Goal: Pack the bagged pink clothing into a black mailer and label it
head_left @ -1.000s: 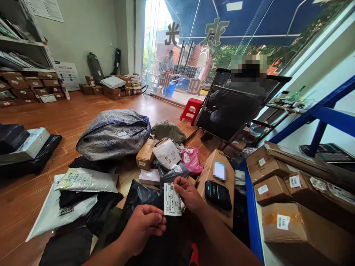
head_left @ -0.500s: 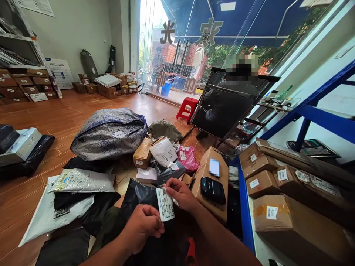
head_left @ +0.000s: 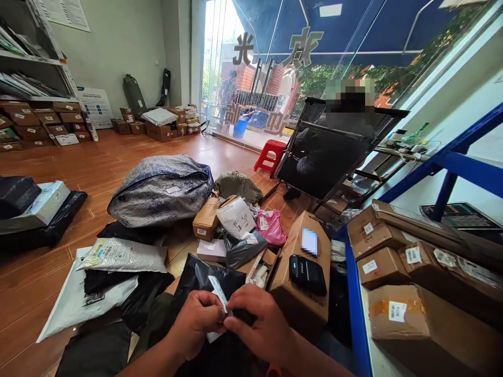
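Note:
Both my hands meet low in the middle over a black plastic parcel bag (head_left: pixel 198 275). My left hand (head_left: pixel 196 322) and my right hand (head_left: pixel 257 327) are closed in a pinch on a white shipping label (head_left: pixel 217 293), which is bent and partly hidden between my fingers. Just right of my right hand stands a brown cardboard box (head_left: pixel 298 283) with a black handheld label printer (head_left: pixel 307 274) lying on top.
Parcels cover the wooden floor ahead: a big grey-blue bundle (head_left: pixel 161 188), white (head_left: pixel 121 255), pink (head_left: pixel 270 226) and black bags, small boxes. A blue rack (head_left: pixel 356 303) on the right holds cardboard boxes (head_left: pixel 416 319). A person sits in a black chair (head_left: pixel 330 152) near a red stool (head_left: pixel 271 154).
My right hand has come down and toward me to join the left. The label, held flat and upright before, is now bent between both hands and lower against the black bag.

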A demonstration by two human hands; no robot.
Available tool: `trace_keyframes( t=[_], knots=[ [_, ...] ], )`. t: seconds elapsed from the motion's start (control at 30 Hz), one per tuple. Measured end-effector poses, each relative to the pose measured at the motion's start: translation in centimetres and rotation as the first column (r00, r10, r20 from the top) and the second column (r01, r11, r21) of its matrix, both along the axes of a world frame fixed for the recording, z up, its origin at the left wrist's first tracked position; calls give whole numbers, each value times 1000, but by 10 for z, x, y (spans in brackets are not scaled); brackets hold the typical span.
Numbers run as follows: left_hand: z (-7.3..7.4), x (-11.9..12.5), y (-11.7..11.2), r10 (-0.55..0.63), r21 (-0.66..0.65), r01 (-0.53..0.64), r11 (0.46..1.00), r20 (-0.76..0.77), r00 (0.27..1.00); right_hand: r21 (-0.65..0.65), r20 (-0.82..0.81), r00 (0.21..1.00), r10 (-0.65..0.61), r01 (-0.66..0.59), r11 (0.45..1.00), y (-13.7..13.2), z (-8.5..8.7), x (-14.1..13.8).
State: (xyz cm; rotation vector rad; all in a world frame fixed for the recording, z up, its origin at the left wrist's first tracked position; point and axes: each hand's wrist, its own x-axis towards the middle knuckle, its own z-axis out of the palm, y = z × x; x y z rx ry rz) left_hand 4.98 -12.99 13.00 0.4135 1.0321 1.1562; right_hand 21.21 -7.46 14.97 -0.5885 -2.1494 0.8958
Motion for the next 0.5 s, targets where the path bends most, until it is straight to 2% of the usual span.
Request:
trace_keyframes(
  t=[0.07, 0.13, 0.23, 0.3, 0.4, 0.5],
  knots=[
    [-2, -1, -1, 10, -1, -11, 1000, -83, 996, -30, 4, 1000, 30, -30, 999, -3, -1, 0],
    [-4, -2, -1, -15, 26, 22, 999, -219, 976, -113, -4, 999, 48, -48, 992, -2, -3, -2],
    [-9, -4, -3, -13, 117, 74, 990, -455, 891, -291, 7, 996, 85, -79, 954, 1, -5, -5],
    [-12, -5, -4, 32, 192, 85, 978, -537, 843, -392, 22, 996, 84, -69, 917, 1, -7, -6],
    [-13, -13, -5, 136, 298, 40, 954, -548, 825, -586, -34, 999, 19, -35, 810, 6, -13, -7],
    [-12, -32, -6, 234, 351, -48, 935, -511, 827, -738, -115, 982, -152, 18, 674, 15, -21, -6]
  ],
)
